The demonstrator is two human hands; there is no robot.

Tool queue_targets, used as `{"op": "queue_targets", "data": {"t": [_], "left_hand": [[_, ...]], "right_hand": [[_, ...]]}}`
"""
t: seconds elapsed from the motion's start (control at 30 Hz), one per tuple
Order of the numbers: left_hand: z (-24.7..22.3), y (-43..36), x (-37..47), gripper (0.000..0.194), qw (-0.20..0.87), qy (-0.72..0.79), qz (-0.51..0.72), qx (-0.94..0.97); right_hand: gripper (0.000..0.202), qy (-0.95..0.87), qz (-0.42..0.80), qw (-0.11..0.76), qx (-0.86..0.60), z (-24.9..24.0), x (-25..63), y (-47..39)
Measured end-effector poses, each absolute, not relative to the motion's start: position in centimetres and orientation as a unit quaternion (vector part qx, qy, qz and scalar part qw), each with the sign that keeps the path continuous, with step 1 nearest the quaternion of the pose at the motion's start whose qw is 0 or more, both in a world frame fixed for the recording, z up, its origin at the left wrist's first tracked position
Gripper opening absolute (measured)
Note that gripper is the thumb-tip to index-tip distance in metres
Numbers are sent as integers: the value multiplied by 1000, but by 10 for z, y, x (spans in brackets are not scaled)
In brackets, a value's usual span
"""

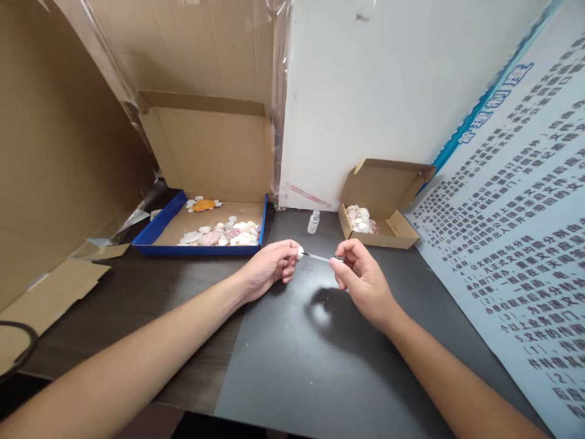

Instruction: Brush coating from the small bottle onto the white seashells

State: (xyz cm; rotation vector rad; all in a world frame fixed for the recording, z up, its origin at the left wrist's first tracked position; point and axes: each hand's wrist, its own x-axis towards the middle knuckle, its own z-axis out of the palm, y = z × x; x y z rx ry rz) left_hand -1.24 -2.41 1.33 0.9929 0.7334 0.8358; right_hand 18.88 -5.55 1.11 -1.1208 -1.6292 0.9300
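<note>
Between the thumb and fingers of my left hand is a small white shell. My right hand pinches the dark cap end of a thin applicator brush with a clear stem. Its dark tip points left and meets the shell's edge, or comes very near it. Behind both hands a small clear glass bottle stands upright on the dark grey mat, with no cap on its neck.
At the back left, an open blue-edged box holds several shells and an orange piece. A smaller open cardboard box with white shells stands back right. A printed sheet leans along the right side.
</note>
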Motion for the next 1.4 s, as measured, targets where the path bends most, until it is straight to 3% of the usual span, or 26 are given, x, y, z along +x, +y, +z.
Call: {"op": "queue_targets", "data": {"t": [0.13, 0.3, 0.43, 0.57, 0.7, 0.83, 1.0, 1.13, 1.27, 1.4], "left_hand": [[13, -24, -12, 11, 735, 331, 379, 455], [13, -23, -13, 8, 736, 340, 371, 454], [13, -23, -13, 5, 736, 343, 371, 450], [12, -23, -13, 6, 737, 340, 373, 448], [11, -23, -13, 6, 738, 337, 374, 450], [11, -22, -13, 7, 740, 336, 373, 448], [11, -22, -13, 6, 734, 338, 370, 458], [12, -23, -13, 7, 735, 338, 368, 459], [13, -24, -12, 7, 731, 340, 364, 466], [13, -24, -12, 8, 730, 343, 362, 467]], "right_hand": [[19, -674, 331, 448, -485, 13, 189, -56], [17, -664, 384, 467, -440, 13, 189, -56], [18, -677, 339, 452, -472, 13, 188, -57], [18, -655, 397, 469, -440, 13, 189, -57], [19, -676, 339, 450, -475, 13, 190, -57], [17, -659, 386, 470, -442, 13, 190, -57], [17, -676, 328, 457, -477, 13, 189, -58], [16, -658, 383, 474, -442, 14, 188, -58], [16, -668, 329, 467, -477, 12, 189, -58], [16, -657, 364, 484, -450, 11, 190, -57]]}}
